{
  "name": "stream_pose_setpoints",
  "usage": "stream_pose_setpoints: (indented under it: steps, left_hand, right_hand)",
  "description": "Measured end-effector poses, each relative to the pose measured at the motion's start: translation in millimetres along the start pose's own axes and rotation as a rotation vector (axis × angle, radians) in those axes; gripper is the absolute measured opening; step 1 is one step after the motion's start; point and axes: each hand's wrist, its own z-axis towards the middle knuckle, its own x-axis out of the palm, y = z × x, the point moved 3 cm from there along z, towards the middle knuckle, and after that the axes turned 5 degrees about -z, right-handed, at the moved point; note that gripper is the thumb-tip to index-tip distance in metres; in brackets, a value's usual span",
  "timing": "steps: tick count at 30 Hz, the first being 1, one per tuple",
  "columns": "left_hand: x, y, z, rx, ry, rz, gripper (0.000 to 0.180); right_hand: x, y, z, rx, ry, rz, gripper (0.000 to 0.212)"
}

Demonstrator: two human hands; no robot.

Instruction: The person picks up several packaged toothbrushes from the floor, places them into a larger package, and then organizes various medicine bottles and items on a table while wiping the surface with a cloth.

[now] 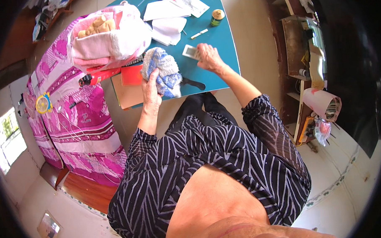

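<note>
My left hand (152, 93) is closed on a fluffy cloth (165, 67) in white, grey and blue, bunched up over the near edge of the teal table (221, 42). The thumb lies across the cloth, while the other fingers are mostly hidden behind it. To the right, my right hand (210, 59) grips the end of a small flat rectangle (190, 51) with a pale rim and a darker middle, low over the tabletop. Its exact kind cannot be made out. Between my hands, near the table edge, lies a dark, long, narrow thing (194, 83).
A green jar with a gold lid (217, 17) stands at the far right of the table, near white papers (165, 10). At the left are a pink bag of things (112, 46), a red tube-like thing (101, 76) and a magenta patterned cover (81, 123). Shelves (296, 73) line the right.
</note>
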Motion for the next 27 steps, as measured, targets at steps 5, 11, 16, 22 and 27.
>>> stream_pose_setpoints:
  steps: [5,11,16,22,27]
  left_hand:
    - [-18.6,14.0,12.3,-0.028,-0.133,-0.095,0.053]
    - [-23.6,13.0,6.7,0.008,-0.188,-0.116,0.051]
    - [13.4,11.6,6.1,0.145,-0.154,0.093,0.044]
    - [81.5,27.1,47.7,0.275,-0.155,0.341,0.039]
    - [83.4,90.3,115.5,0.383,-0.273,1.237,0.057]
  right_hand:
    - [-3.2,-9.6,10.0,-0.171,0.127,-0.113,0.047]
    - [-0.5,9.1,18.9,-0.375,0.087,-0.119,0.036]
    - [-5.9,-27.1,79.1,-0.399,-0.067,-0.484,0.024]
    - [10.9,-48.1,49.2,-0.381,0.162,-0.311,0.018]
    - [-10.2,-115.5,-8.3,0.005,0.125,0.261,0.021]
